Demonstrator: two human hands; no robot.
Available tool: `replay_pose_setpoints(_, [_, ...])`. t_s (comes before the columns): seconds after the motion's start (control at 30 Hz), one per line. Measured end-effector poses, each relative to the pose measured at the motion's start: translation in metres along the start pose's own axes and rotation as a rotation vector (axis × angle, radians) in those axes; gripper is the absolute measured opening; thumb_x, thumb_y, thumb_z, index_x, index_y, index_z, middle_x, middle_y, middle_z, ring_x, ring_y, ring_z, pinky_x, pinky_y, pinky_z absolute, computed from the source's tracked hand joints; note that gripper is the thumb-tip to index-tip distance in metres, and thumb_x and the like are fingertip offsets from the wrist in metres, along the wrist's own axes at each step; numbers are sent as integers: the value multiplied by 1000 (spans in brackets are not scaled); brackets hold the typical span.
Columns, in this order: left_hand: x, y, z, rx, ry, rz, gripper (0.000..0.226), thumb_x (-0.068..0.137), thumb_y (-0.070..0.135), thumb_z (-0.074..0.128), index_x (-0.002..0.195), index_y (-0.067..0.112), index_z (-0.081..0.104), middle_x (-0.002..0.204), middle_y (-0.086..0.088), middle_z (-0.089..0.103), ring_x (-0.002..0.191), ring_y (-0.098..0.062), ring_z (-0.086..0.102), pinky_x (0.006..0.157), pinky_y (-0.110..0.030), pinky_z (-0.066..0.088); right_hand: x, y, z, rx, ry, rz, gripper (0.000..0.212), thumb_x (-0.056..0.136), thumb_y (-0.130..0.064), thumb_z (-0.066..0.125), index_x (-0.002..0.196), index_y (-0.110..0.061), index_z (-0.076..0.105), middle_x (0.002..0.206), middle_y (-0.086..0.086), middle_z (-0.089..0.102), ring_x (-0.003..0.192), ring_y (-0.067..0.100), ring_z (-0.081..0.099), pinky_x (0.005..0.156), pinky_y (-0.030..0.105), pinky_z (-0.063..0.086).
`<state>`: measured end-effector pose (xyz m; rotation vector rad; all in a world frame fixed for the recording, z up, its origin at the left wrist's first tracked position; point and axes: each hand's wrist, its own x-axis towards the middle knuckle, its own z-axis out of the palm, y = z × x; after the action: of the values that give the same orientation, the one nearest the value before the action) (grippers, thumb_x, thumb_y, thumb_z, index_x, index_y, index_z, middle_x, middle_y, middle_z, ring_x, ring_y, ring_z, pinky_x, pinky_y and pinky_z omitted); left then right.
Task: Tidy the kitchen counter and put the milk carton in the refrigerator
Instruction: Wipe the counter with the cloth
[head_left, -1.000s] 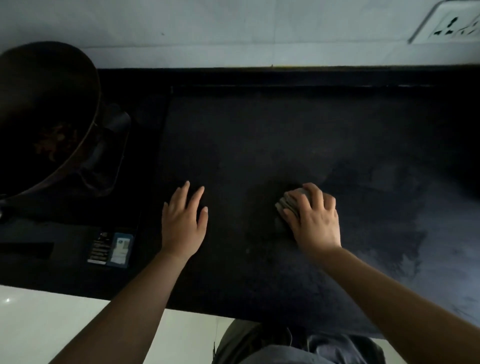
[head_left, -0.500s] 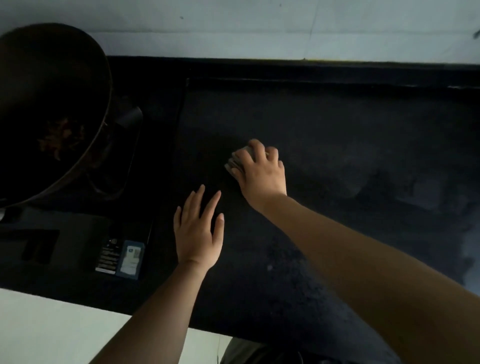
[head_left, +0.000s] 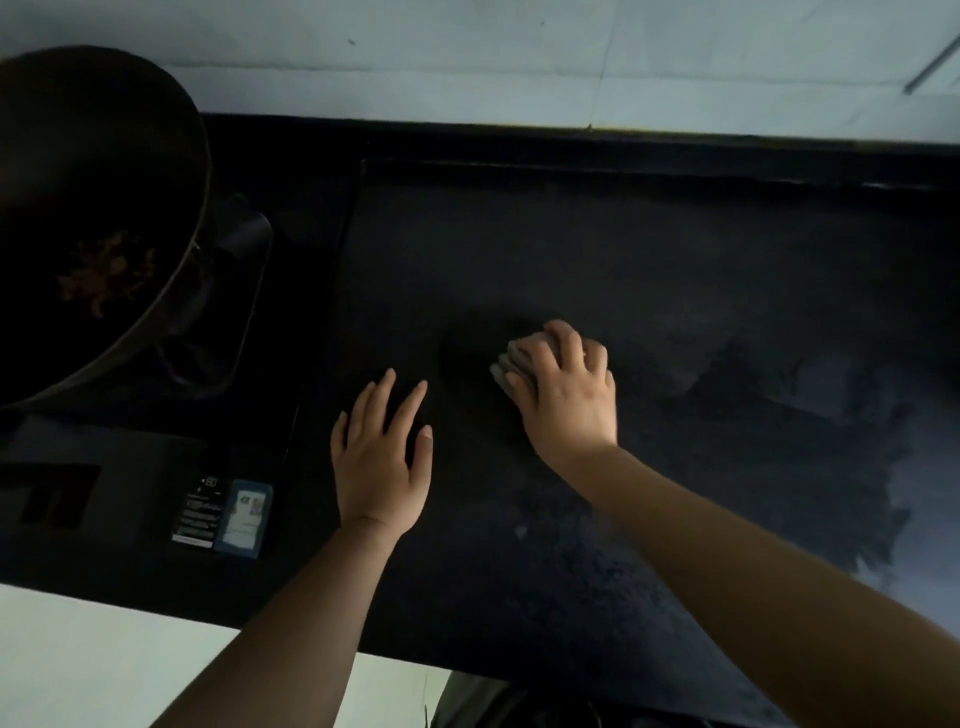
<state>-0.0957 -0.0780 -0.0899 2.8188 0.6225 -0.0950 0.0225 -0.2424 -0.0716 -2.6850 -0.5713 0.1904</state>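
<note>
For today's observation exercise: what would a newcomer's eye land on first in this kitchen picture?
First, the right hand pressing a folded grey cloth onto the middle of the black counter, while the left hand lies flat and spread beside it. Next, the big dark wok at far left, with brownish scraps inside.

A dim home kitchen: a black stone tabletop (head_left: 623, 249) runs along a pale tiled wall (head_left: 467, 57), and left of the left hand (head_left: 382, 462) a dark wok (head_left: 98, 208) sits on an induction cooktop (head_left: 156, 483).
</note>
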Motion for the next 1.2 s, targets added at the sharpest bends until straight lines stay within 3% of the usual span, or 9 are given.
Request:
replay_pose_setpoints(0.1, [-2,-1,2,5,2,12,49,92,44,26,140,34,34,155,0,25,143,-20,19,113,-49,15,-5,-12,0,19,11,68,34,92,-37,47,123,-22,49,142,9,35,119,36,34,88,49,41])
replay_pose_setpoints(0.2, [-2,0,-2,-40,-13,24,47,94,38,38,140,32,35,155,-2,24,143,-22,17,113,-50,15,-44,-12,1,-32,-43,-112,33,90,-39,48,119,-22,50,136,9,41,113,36,41,81,47,45])
replay_pose_setpoints(0.3, [-15,2,-9,-83,19,84,45,91,28,49,136,27,44,151,-7,33,138,-29,29,108,-53,29,-89,-5,3,-45,-77,-199,32,87,-41,48,114,-25,51,132,7,47,109,34,47,75,45,49])
replay_pose_setpoints(0.37, [-39,8,-9,-75,68,106,45,90,32,45,134,26,48,147,-8,40,133,-29,37,103,-51,37,-112,6,3,-39,-88,-209,33,87,-44,44,114,-26,50,132,6,47,110,32,46,77,44,49])
replay_pose_setpoints(0.47, [-90,18,0,-97,30,99,46,90,37,40,135,29,46,147,-5,40,132,-25,38,102,-52,36,-127,27,-4,-21,-48,-211,35,85,-45,42,113,-25,52,131,5,50,108,30,44,75,43,50])
replay_pose_setpoints(0.63, [-137,23,15,-49,-69,37,48,92,42,30,139,37,35,154,1,26,142,-19,19,110,-54,18,-101,57,-23,16,38,-30,35,88,-42,44,115,-22,54,134,7,45,109,35,43,79,47,46])
replay_pose_setpoints(0.77, [-136,26,15,-19,-84,31,48,92,42,29,140,38,32,154,-2,28,142,-22,21,109,-56,18,-81,31,-18,27,31,158,37,92,-38,45,126,-22,48,142,7,35,120,36,33,90,51,40])
replay_pose_setpoints(0.97, [-135,26,16,-6,-76,38,48,92,42,29,140,36,31,154,-2,27,142,-22,20,109,-56,19,-121,8,-4,-64,-60,-178,34,91,-41,45,120,-25,50,132,10,46,111,37,47,78,48,49])
replay_pose_setpoints(1.2, [-137,27,18,-61,-66,19,48,94,42,26,141,37,29,155,-1,24,142,-19,13,109,-57,15,-140,38,-12,-46,-48,-194,37,87,-43,41,116,-23,51,129,8,49,109,33,49,77,45,51])
